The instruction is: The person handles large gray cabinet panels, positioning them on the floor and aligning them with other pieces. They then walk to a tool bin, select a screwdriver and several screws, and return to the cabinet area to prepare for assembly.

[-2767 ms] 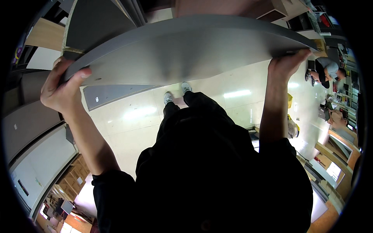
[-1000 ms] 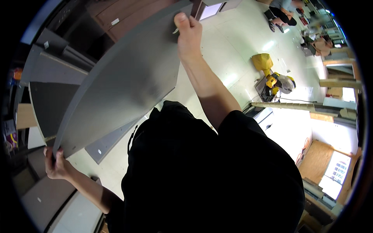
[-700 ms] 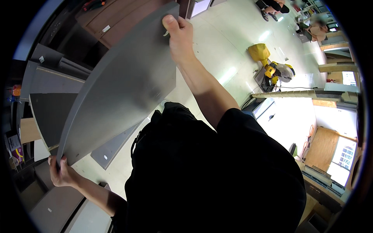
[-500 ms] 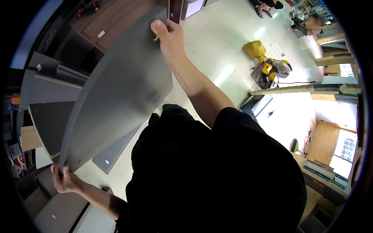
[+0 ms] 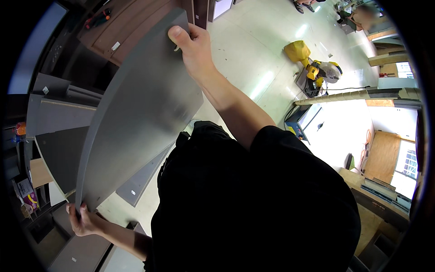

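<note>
A large flat grey panel (image 5: 140,104) is held up tilted in front of me, its long edge running from lower left to upper middle. My left hand (image 5: 84,220) grips its lower left corner, thumb on the near face and fingers round the edge. My right hand (image 5: 195,47) is closed round the upper right end, with the thumb pressed on the face beside a small pale spot. Past the panel's left edge, a dark board (image 5: 63,154) with a pale edge lies partly hidden behind it.
Brown cabinet panels (image 5: 131,27) stand at the back left. On the floor to the right sits a yellow and black miter saw (image 5: 317,72) with a yellow bag. Another grey board (image 5: 136,188) lies below the panel. At the far right a person (image 5: 362,18) sits.
Both hands still grip the panel. Its lower left end and my left hand have shifted slightly right and down in view; its upper end has shifted slightly left. The surroundings have also shifted a little.
</note>
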`<action>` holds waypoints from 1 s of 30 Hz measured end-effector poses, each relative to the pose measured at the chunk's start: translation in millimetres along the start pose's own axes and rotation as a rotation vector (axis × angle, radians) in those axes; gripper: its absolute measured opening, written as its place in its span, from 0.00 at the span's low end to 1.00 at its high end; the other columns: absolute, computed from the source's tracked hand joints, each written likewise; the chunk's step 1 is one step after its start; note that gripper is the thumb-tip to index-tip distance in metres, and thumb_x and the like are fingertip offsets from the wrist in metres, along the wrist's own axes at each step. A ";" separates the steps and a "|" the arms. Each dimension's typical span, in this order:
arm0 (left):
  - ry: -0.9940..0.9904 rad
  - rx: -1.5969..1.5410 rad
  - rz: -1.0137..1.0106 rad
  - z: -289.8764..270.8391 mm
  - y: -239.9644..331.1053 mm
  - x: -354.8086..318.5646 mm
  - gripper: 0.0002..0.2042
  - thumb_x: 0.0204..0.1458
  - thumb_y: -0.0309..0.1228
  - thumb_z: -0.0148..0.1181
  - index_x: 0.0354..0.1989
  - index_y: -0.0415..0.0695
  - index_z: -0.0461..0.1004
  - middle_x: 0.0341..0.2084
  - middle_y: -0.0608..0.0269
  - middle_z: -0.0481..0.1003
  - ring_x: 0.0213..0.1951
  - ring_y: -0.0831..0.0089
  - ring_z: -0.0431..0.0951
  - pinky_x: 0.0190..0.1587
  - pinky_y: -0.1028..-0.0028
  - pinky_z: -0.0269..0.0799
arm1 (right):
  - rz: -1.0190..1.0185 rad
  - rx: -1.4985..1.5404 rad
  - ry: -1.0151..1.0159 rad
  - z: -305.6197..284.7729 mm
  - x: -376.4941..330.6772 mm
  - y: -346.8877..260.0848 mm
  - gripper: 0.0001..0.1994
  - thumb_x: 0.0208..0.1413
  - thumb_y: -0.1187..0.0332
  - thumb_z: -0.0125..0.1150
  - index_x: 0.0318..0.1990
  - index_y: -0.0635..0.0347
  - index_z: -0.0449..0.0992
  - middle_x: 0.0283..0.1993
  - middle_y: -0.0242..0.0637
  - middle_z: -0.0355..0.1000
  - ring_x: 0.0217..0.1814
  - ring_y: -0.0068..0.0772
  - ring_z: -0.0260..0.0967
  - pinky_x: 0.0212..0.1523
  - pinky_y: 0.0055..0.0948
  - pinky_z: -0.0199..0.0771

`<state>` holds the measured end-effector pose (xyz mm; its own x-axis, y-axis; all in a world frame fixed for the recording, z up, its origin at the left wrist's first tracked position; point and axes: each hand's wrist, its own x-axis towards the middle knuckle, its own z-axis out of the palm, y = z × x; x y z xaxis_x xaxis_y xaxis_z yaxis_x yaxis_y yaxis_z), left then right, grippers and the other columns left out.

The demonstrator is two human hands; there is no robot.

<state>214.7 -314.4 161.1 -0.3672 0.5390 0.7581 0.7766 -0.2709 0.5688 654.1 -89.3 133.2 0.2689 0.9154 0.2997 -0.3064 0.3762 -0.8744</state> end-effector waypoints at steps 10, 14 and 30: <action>-0.053 0.001 0.014 5.7 -5.7 1.5 0.21 0.36 0.33 0.74 0.30 0.25 0.76 0.29 0.52 0.74 0.35 0.63 0.72 0.41 0.67 0.67 | -0.027 0.003 -0.008 5.0 1.3 10.7 0.28 0.43 0.44 0.68 0.23 0.66 0.72 0.20 0.27 0.65 0.24 0.16 0.60 0.24 0.21 0.61; -0.038 -0.044 -0.006 10.4 -4.4 1.6 0.20 0.36 0.32 0.75 0.30 0.26 0.76 0.29 0.53 0.74 0.35 0.64 0.72 0.41 0.67 0.67 | -0.026 0.019 0.004 5.6 -0.3 10.0 0.28 0.42 0.44 0.68 0.24 0.67 0.73 0.21 0.28 0.66 0.25 0.17 0.61 0.24 0.21 0.62; -0.065 -0.037 0.040 17.4 4.6 -6.2 0.20 0.36 0.33 0.75 0.27 0.27 0.76 0.25 0.56 0.73 0.31 0.65 0.70 0.36 0.69 0.65 | 0.004 0.054 0.005 -1.7 -1.8 13.4 0.26 0.45 0.47 0.67 0.29 0.68 0.75 0.25 0.29 0.69 0.28 0.18 0.64 0.28 0.22 0.66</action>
<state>229.5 -305.2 153.4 -0.3015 0.5771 0.7590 0.7701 -0.3219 0.5507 651.0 -86.1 120.3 0.2725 0.9162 0.2939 -0.3564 0.3798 -0.8536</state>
